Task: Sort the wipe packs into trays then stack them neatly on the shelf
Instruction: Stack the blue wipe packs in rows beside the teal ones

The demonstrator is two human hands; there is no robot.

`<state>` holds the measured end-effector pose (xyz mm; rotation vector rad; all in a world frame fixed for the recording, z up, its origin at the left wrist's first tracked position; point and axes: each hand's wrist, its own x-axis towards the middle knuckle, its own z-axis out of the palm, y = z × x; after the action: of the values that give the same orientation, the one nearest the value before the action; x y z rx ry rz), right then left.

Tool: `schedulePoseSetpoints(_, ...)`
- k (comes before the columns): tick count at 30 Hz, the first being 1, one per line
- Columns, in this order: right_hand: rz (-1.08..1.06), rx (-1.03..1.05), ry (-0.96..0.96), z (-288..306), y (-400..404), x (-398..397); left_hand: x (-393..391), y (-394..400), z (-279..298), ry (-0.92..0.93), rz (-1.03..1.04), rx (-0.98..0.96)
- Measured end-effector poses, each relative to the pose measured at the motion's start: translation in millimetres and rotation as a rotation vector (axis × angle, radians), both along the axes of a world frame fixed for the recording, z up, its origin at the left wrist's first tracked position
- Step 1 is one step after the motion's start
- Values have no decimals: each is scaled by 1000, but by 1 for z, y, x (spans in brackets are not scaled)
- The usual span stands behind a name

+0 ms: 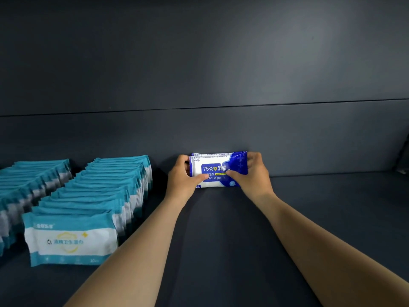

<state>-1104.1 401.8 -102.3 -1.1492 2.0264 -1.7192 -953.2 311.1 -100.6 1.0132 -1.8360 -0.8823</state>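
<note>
Blue and white wipe packs (215, 168), at least two, stand upright on edge against the dark back wall of the shelf (309, 218). My left hand (182, 178) grips their left end, thumb across the front. My right hand (252, 173) grips the right end, its thumb on the front pack's face. To the left, a row of several teal and white wipe packs (95, 202) stands on edge, running from the back wall toward me. A second teal row (26, 187) lies further left, cut off by the frame edge.
The shelf's dark back wall (199, 74) rises directly behind the packs. A side panel or bracket (404, 158) shows at the far right. Bare shelf surface lies to the right of the blue packs and in front of them.
</note>
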Motion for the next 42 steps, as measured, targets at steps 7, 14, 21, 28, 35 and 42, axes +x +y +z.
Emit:
schedulePoseSetpoints(7,-4,47,-3,-3,-3,-4,-2,-1,-1,-36,23,-7)
schedulePoseSetpoints(14,-77,68,89,-2,9,-6,4,8,1,8,75,-5)
schedulePoseSetpoints(21,-121,338,551,14,86,0,32,56,11,-238,95,-109)
schedulePoseSetpoints(28,-87,542,816,44,214,37,83,162,44,-744,-42,-308)
schedulePoseSetpoints(35,-78,499,830,45,360,87,131,303,49,-747,-129,-360)
schedulePoseSetpoints(42,-15,531,837,-14,462,112,145,408,-5,-695,-208,-308)
